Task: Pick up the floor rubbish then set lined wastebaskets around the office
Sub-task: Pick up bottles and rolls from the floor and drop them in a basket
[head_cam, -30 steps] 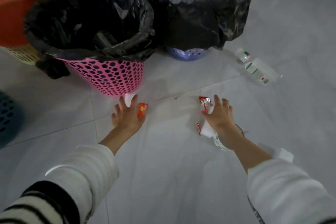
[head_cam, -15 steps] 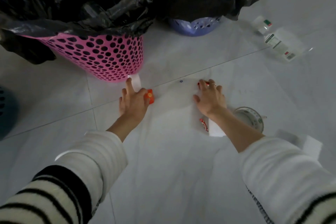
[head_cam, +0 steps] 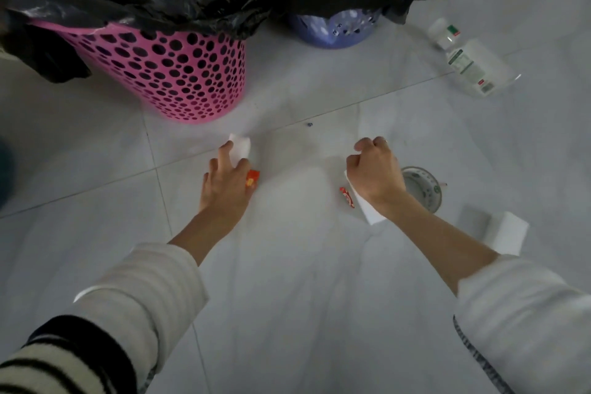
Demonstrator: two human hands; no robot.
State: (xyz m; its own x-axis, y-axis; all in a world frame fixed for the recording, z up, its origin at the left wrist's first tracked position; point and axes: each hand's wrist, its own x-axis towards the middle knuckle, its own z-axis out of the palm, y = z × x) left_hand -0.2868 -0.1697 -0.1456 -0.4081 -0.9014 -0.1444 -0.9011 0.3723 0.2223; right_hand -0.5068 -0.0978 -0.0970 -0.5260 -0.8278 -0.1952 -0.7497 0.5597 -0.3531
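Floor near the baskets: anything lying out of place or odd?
Yes. A clear plastic bottle lies on its side on the floor, right of the purple basket. A round cup and white paper also litter the tiles.

Under me is a pale grey tiled floor (head_cam: 287, 313), smooth and a little glossy, with thin dark grout lines (head_cam: 153, 157) crossing it; one runs slantwise from left to upper right, another runs away from me between my arms. The light is dim and cool, flat across the tiles, with only soft shading on them. A tiny dark speck (head_cam: 309, 124) sits just by the slanting grout line. No walls, windows or furniture show from where I look.
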